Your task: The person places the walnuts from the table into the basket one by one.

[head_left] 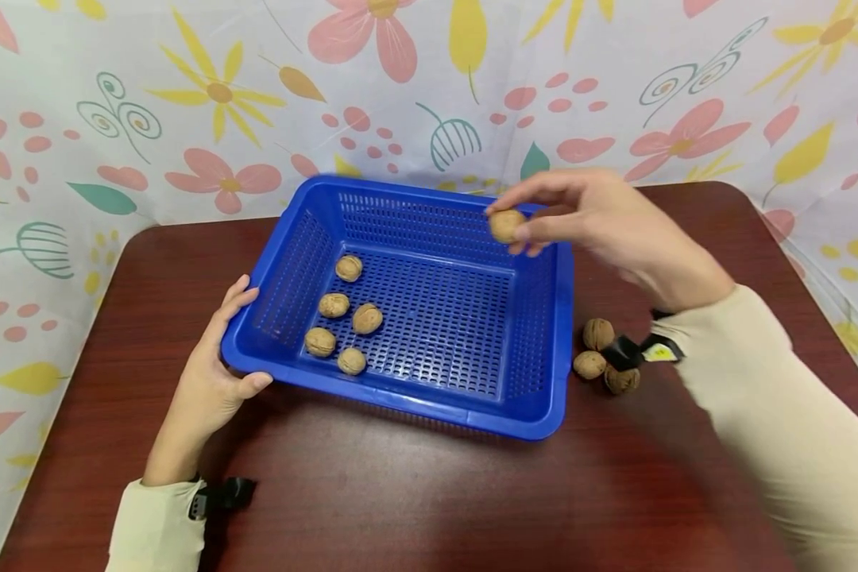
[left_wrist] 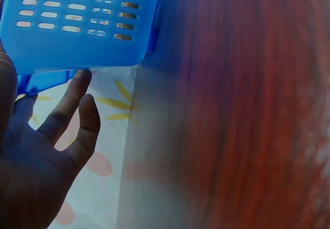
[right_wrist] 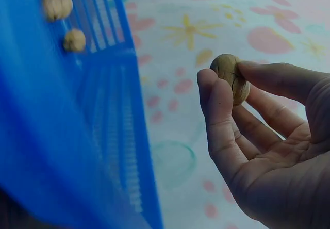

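Observation:
A blue plastic basket (head_left: 429,405) with slotted walls sits on the table, several walnuts (head_left: 367,318) gathered on the left side of its floor. My left hand (head_left: 210,381) grips its front left corner, the thumb along the front and the fingers at the left rim. In the left wrist view, those fingers (left_wrist: 85,126) reach around beside the basket wall. Over the back right part of the basket, my right hand (head_left: 600,222) pinches a walnut (head_left: 506,226) between thumb and fingertips. The right wrist view shows this walnut (right_wrist: 230,79) above the rim's level, a dark crack line on its shell.
Three more walnuts (head_left: 599,334) lie close together on the table just right of the basket, beneath the right wrist. The dark red-brown table (head_left: 415,492) ends at a floral cloth (head_left: 429,79) hanging behind it. Each wrist wears a black strap with a small device.

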`<state>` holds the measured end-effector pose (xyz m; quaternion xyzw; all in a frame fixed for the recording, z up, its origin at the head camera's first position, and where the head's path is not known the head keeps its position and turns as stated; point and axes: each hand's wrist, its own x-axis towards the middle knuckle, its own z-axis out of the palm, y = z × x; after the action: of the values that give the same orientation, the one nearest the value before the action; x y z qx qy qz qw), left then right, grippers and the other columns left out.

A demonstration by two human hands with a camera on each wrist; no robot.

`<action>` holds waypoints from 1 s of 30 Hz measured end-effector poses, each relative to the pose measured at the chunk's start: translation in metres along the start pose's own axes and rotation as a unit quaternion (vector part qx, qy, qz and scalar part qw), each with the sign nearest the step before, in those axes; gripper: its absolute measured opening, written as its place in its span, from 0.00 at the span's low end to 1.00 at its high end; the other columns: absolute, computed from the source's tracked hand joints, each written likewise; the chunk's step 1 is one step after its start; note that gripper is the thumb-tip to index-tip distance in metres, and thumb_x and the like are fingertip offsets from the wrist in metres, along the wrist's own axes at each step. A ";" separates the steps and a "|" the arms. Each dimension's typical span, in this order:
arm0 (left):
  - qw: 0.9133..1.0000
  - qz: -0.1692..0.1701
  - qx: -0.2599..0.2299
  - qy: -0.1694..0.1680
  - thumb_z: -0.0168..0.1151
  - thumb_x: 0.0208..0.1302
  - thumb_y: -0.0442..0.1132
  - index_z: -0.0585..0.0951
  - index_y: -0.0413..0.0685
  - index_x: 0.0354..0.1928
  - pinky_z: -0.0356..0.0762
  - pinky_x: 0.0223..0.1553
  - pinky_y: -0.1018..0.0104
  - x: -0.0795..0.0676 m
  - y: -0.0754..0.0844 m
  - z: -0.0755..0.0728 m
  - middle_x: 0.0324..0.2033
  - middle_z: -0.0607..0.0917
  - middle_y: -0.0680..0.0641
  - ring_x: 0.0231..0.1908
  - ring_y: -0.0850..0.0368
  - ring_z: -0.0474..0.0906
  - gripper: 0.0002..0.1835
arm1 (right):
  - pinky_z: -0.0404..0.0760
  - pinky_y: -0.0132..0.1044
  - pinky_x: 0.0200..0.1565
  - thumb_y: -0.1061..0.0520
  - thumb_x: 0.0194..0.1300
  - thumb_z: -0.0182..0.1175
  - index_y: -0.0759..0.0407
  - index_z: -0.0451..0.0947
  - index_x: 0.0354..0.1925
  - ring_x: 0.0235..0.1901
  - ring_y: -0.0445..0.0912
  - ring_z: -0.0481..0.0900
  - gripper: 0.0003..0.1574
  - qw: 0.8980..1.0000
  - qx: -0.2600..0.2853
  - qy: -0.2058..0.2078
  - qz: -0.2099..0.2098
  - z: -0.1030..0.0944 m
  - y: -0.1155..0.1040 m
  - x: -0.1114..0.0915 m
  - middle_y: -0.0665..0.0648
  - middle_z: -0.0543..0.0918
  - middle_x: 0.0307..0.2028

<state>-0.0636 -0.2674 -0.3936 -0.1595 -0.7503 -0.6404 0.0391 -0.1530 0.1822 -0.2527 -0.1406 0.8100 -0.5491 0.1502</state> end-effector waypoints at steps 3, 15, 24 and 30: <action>1.000 -0.002 0.003 0.003 0.87 0.48 0.49 0.68 0.42 0.76 0.62 0.70 0.79 -0.002 0.001 -0.001 0.83 0.54 0.42 0.81 0.50 0.49 0.55 | 0.88 0.42 0.43 0.64 0.67 0.69 0.60 0.86 0.56 0.39 0.53 0.90 0.18 0.999 0.034 -0.034 -0.001 0.018 -0.001 0.028 0.57 0.90 0.47; 1.000 -0.002 0.021 0.004 0.87 0.48 0.50 0.69 0.42 0.76 0.62 0.70 0.80 -0.003 0.002 0.000 0.83 0.55 0.42 0.82 0.51 0.49 0.55 | 0.89 0.43 0.44 0.68 0.70 0.64 0.65 0.83 0.58 0.38 0.52 0.89 0.20 0.980 0.109 -0.162 0.032 0.082 0.001 0.101 0.60 0.89 0.48; 1.000 -0.002 0.005 0.008 0.87 0.46 0.48 0.69 0.41 0.76 0.61 0.70 0.79 -0.003 0.003 0.000 0.83 0.55 0.41 0.82 0.51 0.48 0.55 | 0.81 0.58 0.61 0.68 0.71 0.62 0.63 0.82 0.59 0.42 0.51 0.89 0.19 0.969 0.092 -0.216 0.083 0.113 0.024 0.122 0.60 0.84 0.60; 1.000 -0.006 0.002 0.010 0.88 0.46 0.48 0.69 0.41 0.76 0.62 0.70 0.79 -0.004 0.004 0.000 0.83 0.56 0.43 0.82 0.50 0.49 0.55 | 0.85 0.53 0.58 0.69 0.71 0.63 0.65 0.83 0.57 0.44 0.55 0.89 0.17 0.969 0.062 -0.214 0.112 0.121 0.036 0.125 0.60 0.81 0.65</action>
<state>-0.0582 -0.2678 -0.3908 -0.1485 -0.7523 -0.6404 0.0434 -0.2210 0.0433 -0.3403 -0.1537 0.7339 -0.5355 0.3886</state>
